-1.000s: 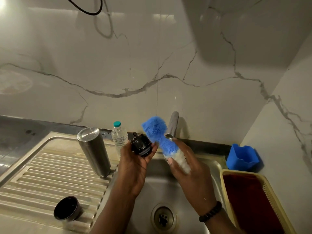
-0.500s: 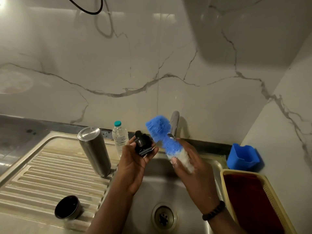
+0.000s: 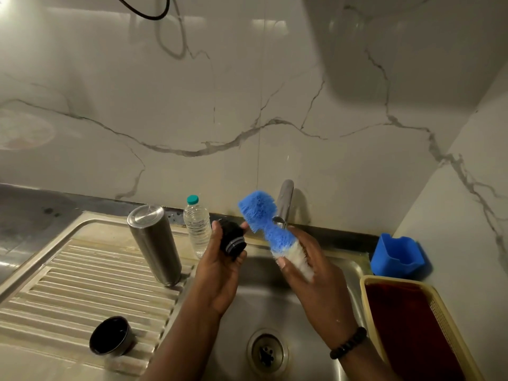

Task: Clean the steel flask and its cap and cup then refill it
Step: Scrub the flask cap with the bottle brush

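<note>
Dim warm light, glare top-left, wide-angle edge distortion

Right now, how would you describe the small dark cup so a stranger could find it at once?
Start at the steel sink, then look at the ribbed draining board on its left. The cup lies tipped near the front edge, well below the tall steel flask. It is short, round and dark inside, unlike the flask and the clear bottle.

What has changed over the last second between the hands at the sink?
The left hand has turned the black cap so its ringed end faces down-right. The right hand still grips the blue brush, beside the cap. Flask, cup and bottle stayed put.
</note>
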Demonstrator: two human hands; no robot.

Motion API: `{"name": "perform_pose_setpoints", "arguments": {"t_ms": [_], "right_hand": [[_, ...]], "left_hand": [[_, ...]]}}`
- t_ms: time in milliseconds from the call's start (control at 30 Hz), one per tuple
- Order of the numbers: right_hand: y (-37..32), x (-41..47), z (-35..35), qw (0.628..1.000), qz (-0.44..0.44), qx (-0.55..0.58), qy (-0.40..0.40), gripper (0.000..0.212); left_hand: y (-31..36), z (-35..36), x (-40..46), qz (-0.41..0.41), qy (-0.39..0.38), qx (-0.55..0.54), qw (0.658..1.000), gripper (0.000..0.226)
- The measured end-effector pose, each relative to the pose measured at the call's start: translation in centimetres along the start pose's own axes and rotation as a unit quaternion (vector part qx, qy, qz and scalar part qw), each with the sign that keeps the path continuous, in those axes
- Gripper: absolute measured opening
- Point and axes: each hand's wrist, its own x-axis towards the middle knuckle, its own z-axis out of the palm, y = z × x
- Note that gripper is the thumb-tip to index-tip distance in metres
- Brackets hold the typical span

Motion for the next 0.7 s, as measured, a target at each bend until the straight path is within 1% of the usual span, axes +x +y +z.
{"name": "perform_pose_setpoints", "arguments": {"t_ms": [33,100,133,200,267,367,500,633,700], "right_hand": [[-0.13,-0.3,0.08,1.0,0.007,0.014,-0.008,0.051],[-0.1,-0.91,0.42,0.999,0.02,0.024,-0.027,0.052],[0.01,-1.03,0.55,0.999,0.026,0.021,-0.032,0.052],[0.21,-0.92,0.62,0.999,0.034,-0.003,-0.026,0.051],[0.35,-0.61,0.32,0.999,0.043,-0.008,-0.011,0.049],[-0.06,-0.39,-0.19,0.996,0.068,0.048,-0.022,0.047],[-0.46,-0.47,-0.16,0.993,0.091,0.066,-0.038,0.046],[-0.29,-0.69,-0.12,0.991,0.105,0.071,-0.039,0.045],[-0.27,-0.85,-0.01,0.988,0.116,0.086,-0.044,0.046]], "left_hand": [[-0.05,-0.11,0.22,0.005,0.013,-0.003,1.0,0.073],[0.09,-0.11,0.4,0.007,0.014,-0.006,1.0,0.078],[0.17,-0.07,0.38,0.007,0.011,-0.003,1.0,0.085],[0.17,-0.23,0.42,0.008,0.001,0.008,1.0,0.109],[0.11,-0.47,0.39,0.015,-0.002,0.01,1.0,0.122],[0.06,-0.45,0.38,0.015,-0.022,-0.001,1.0,0.123],[0.15,-0.09,0.01,-0.004,-0.056,-0.045,0.997,0.119],[-0.39,-0.12,-0.08,0.0,-0.064,-0.077,0.995,0.123],[-0.67,-0.12,-0.12,0.009,-0.062,-0.08,0.995,0.119]]}}
